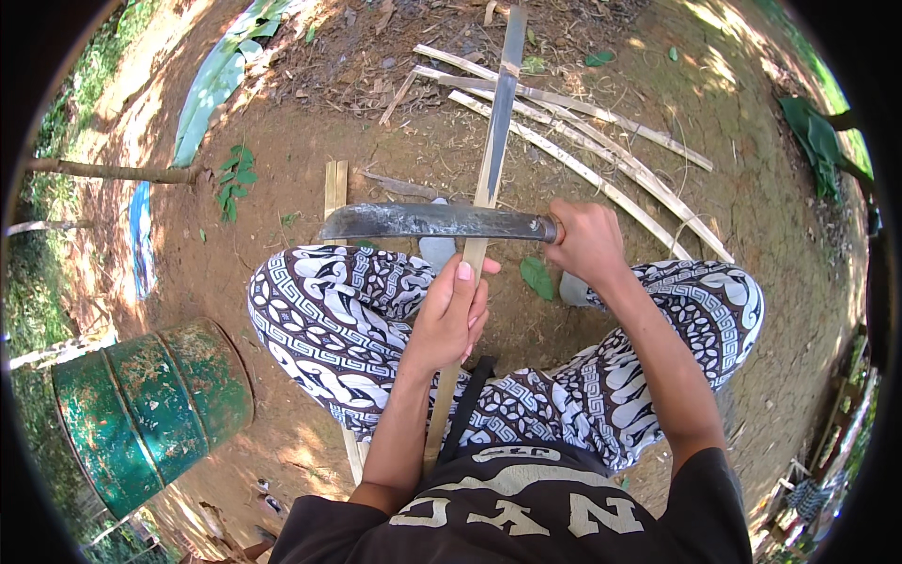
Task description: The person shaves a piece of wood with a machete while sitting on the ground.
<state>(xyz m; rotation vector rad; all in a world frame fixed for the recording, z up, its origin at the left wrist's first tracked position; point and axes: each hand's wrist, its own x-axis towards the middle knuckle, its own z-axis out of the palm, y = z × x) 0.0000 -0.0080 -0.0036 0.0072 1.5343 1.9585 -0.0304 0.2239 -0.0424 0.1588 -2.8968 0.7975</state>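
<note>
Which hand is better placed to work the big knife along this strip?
Your right hand, probably: it grips the knife, which crosses the pale strip. Your left hand is holding that strip on your side of the knife.

The brown handle (559, 231) of the dark, broad-bladed steel machete (404, 221) is mostly covered by the right hand (590, 242). The long, pale, flat wooden strip (475, 250) is partly covered by the left hand (443, 320). The black printed shirt (526, 503) is cut off below. Near the earthen ground's (282, 155) left edge, a blue object (141, 240) cannot be identified.
</note>
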